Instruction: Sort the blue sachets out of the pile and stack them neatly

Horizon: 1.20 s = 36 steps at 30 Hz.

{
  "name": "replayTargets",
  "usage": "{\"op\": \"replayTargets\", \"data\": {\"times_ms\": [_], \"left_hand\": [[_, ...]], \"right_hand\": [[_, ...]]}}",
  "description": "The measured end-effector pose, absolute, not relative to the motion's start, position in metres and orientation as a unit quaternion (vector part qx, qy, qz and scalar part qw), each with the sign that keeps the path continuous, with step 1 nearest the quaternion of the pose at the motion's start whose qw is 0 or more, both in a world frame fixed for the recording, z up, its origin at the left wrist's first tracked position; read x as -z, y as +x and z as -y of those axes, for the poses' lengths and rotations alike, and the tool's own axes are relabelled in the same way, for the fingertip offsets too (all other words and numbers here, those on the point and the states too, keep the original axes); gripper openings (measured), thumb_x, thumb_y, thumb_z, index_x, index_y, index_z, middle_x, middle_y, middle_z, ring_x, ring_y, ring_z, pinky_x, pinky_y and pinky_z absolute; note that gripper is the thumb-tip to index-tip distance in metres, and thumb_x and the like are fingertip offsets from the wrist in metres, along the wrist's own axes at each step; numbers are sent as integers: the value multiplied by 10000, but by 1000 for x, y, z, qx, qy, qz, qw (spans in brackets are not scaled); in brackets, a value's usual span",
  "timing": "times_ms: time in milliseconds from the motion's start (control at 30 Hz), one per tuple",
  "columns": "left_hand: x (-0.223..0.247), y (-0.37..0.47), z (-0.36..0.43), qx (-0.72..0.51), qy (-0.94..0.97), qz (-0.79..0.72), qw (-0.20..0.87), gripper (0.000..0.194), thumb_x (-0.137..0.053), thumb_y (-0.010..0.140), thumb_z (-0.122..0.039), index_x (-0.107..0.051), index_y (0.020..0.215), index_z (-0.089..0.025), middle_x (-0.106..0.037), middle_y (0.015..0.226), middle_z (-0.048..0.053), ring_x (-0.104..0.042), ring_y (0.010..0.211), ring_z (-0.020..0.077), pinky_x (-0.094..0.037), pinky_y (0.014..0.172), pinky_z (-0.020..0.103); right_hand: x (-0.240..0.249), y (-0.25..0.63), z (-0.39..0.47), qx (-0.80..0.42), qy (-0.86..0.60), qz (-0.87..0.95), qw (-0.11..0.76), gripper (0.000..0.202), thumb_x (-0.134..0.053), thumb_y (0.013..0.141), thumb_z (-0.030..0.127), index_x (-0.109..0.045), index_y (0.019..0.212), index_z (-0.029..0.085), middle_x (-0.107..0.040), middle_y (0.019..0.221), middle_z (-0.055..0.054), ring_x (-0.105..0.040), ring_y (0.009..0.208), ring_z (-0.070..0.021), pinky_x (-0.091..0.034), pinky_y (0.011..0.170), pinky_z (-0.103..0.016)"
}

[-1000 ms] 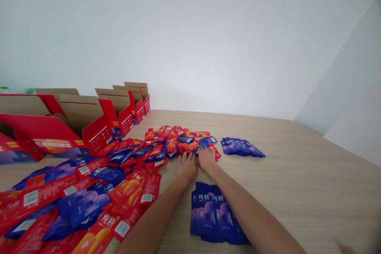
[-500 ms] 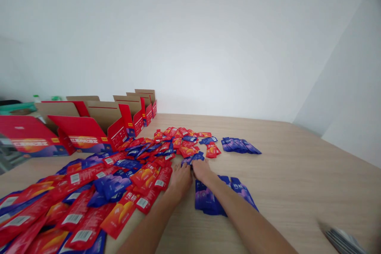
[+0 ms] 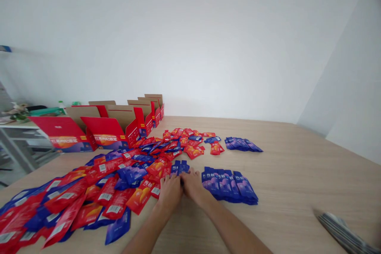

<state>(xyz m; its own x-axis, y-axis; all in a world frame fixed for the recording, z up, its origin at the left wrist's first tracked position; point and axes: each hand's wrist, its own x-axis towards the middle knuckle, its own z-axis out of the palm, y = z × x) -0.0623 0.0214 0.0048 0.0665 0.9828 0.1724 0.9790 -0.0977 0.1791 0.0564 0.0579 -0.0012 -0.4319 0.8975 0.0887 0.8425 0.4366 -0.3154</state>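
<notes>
Blue sachets (image 3: 180, 166) stand out beyond the fingertips of both hands, near the middle of the table. My left hand (image 3: 170, 190) is closed on their left side, and my right hand (image 3: 193, 184) is closed on their right side; the two hands nearly touch. Just right of my right hand lies a row of overlapping blue sachets (image 3: 228, 185). A big loose heap of red and blue sachets (image 3: 114, 200) spreads to the left of my left hand.
Open red boxes (image 3: 107, 137) line the table's back left. A smaller fan of blue sachets (image 3: 242, 144) lies farther back, right of scattered red sachets (image 3: 216, 148). A striped grey object (image 3: 342, 230) is at the front right. Behind the wooden table (image 3: 291, 174) rises a white wall.
Both hands have come closer to me and slightly left with the blue sachets, which now point away from me. The row on the right is less covered by my arm. The view has turned left.
</notes>
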Motion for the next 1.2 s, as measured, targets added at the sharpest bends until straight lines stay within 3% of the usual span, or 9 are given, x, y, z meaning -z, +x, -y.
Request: {"op": "replayTargets", "data": {"times_ms": [167, 267, 433, 533, 667, 867, 1000, 1133, 1200], "left_hand": [[-9, -61, -14, -244, 703, -667, 51, 270, -409, 873, -144, -677, 872, -167, -702, 936, 102, -609, 947, 235, -397, 864, 354], [-11, -61, -14, -347, 673, -649, 77, 251, -405, 866, -122, -652, 874, -170, -700, 904, 88, -628, 906, 205, -418, 830, 306], [-11, -50, -16, -383, 634, -646, 185, 243, -414, 923, -272, -640, 921, -182, -702, 869, 99, -664, 855, 228, -444, 746, 314], [-6, -40, -21, -461, 573, -582, 346, 293, -458, 914, -368, -591, 1084, -170, -692, 900, 92, -668, 842, 217, -480, 710, 307], [3, -32, -24, -557, 464, -473, 501, 551, -617, 818, -403, -448, 1286, -168, -659, 874, 41, -651, 740, 183, -519, 625, 289], [-1, -35, -21, -600, 459, -459, 468, 666, -740, 722, -417, -473, 1274, -156, -643, 822, 23, -639, 702, 172, -526, 608, 280], [-4, -37, -17, -625, 445, -461, 445, 735, -769, 694, -356, -450, 1334, -188, -656, 859, 23, -646, 724, 166, -522, 641, 271], [-6, -41, -11, -619, 411, -393, 542, 892, -804, 627, -264, -376, 1406, -193, -686, 934, 47, -668, 850, 204, -534, 742, 309], [-7, -44, -7, -610, 395, -366, 581, 926, -810, 608, -247, -366, 1419, -180, -707, 954, 67, -675, 868, 221, -533, 768, 330]], "right_hand": [[4, 65, -33, -122, -528, 812, 215, 320, -399, 905, 150, -672, 1060, 216, -698, 1050, -56, -565, 980, -222, -396, 880, -315], [8, 74, -23, -135, -536, 748, 366, 393, -353, 902, 124, -655, 1147, 180, -700, 1062, -100, -597, 960, -224, -429, 877, -312], [3, 87, -3, -254, -493, 654, 515, 371, -343, 954, 229, -606, 1213, 189, -717, 967, -84, -667, 802, -192, -501, 758, -274], [0, 89, 7, -322, -475, 622, 532, 319, -384, 945, 233, -588, 1189, 202, -715, 935, -58, -677, 761, -177, -514, 721, -255], [3, 93, 12, -324, -482, 627, 520, 331, -432, 870, 134, -588, 1156, 189, -711, 987, -69, -693, 853, -191, -525, 773, -265], [0, 102, 13, -183, -528, 707, 433, 389, -456, 816, 69, -628, 1139, 203, -712, 1051, -75, -672, 987, -217, -490, 868, -292], [-1, 103, 14, -167, -538, 722, 402, 351, -435, 819, 64, -649, 1072, 179, -727, 902, -74, -697, 846, -213, -496, 766, -272], [1, 105, 11, -222, -539, 699, 414, 302, -425, 827, 89, -659, 997, 176, -707, 738, -39, -673, 660, -187, -482, 635, -253], [1, 107, 9, -254, -525, 691, 427, 332, -448, 828, 114, -636, 1094, 177, -725, 826, -49, -679, 705, -189, -497, 650, -260]]}}
